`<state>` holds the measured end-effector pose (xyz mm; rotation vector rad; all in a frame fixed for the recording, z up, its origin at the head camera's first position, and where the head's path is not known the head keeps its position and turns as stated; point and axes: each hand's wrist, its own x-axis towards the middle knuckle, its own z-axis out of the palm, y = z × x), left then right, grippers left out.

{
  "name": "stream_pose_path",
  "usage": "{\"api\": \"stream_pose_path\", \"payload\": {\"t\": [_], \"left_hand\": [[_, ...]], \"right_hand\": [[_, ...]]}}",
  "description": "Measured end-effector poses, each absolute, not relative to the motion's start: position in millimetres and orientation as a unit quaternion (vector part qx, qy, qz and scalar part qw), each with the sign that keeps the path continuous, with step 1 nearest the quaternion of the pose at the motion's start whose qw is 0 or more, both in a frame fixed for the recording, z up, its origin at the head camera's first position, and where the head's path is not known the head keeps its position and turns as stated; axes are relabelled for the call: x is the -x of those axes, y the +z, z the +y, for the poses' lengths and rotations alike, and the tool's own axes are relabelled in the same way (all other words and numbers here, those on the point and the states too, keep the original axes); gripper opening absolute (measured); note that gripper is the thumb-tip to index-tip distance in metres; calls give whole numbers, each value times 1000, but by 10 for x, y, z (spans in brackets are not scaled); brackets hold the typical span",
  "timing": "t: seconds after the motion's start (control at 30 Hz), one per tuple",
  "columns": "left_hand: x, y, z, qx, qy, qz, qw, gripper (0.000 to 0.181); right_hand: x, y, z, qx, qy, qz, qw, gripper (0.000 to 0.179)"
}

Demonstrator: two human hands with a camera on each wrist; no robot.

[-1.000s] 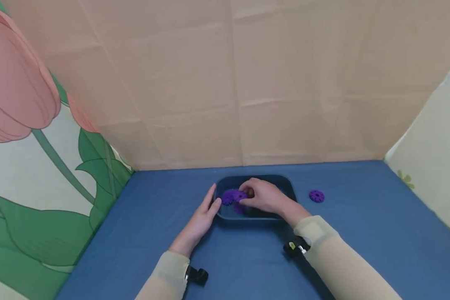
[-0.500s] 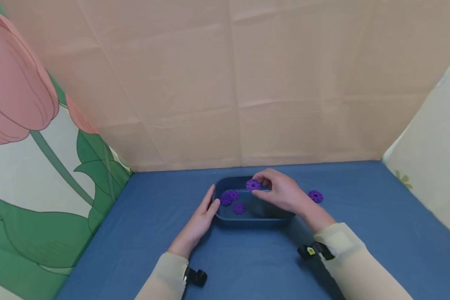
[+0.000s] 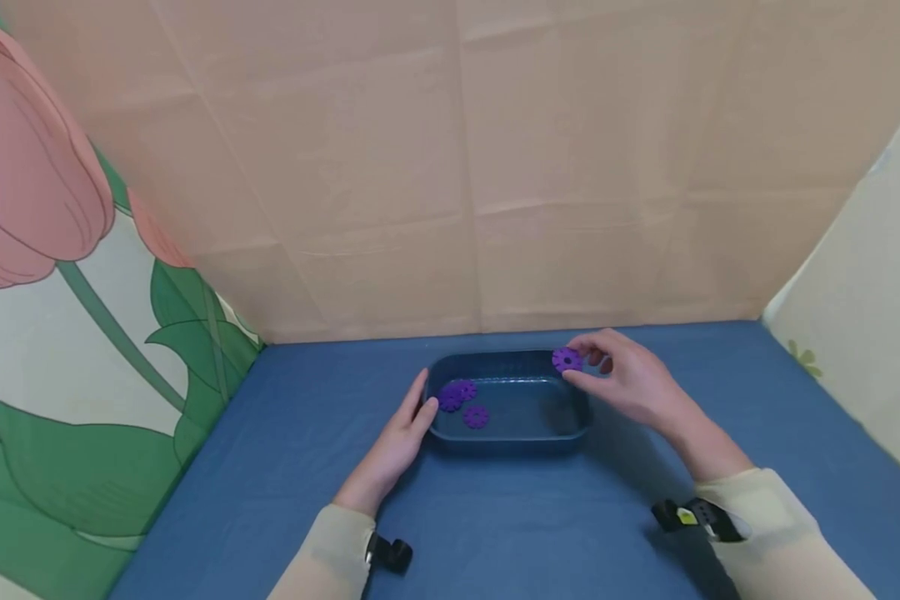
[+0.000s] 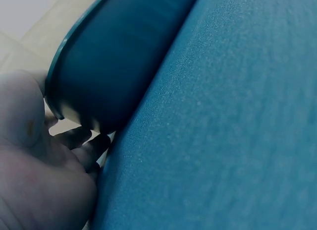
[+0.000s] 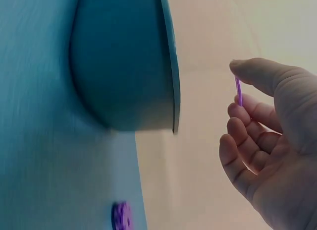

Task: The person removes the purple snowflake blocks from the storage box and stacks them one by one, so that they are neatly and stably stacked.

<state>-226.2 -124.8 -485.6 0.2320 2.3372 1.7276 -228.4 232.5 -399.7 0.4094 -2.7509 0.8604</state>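
In the head view, a dark blue tray (image 3: 510,437) stands on the blue table, with several purple notched discs (image 3: 476,417) in its left part. My left hand (image 3: 397,442) rests against the tray's left end, thumb by the rim and fingers along the side. The left wrist view shows those fingers at the tray's outer wall. Between right thumb and index finger, my right hand (image 3: 630,379) pinches one purple notched disc (image 3: 567,359), upright above the tray's far right corner. The right wrist view shows this disc (image 5: 238,91) edge-on, apart from the tray.
Another purple disc (image 5: 122,216) lies on the table (image 3: 307,467) right of the tray; in the head view my right hand hides it. A beige sheet (image 3: 465,167) rises behind the table, with patterned walls at both sides.
My right hand has lifted a purple disc from among the others and carried it rightward to the tray's far right corner. My left hand stays in place at the tray.
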Motion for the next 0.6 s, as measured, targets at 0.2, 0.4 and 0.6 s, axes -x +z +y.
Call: {"api": "stream_pose_path", "payload": {"t": [0.2,0.4,0.6], "left_hand": [[2261,-4861,-1253,-78,587,798,112,68],[2264,-4857,-1252,-76,588,797,111,76],[2269,-4843,-1254,-76,587,799,110,75]], "right_hand": [[2258,-4014,2600,-114,291,-941,129,43],[2285,-4035,2848,-88,285,-947,117,53],[2348,-4115,3062,-80,287,-950,91,55]]}}
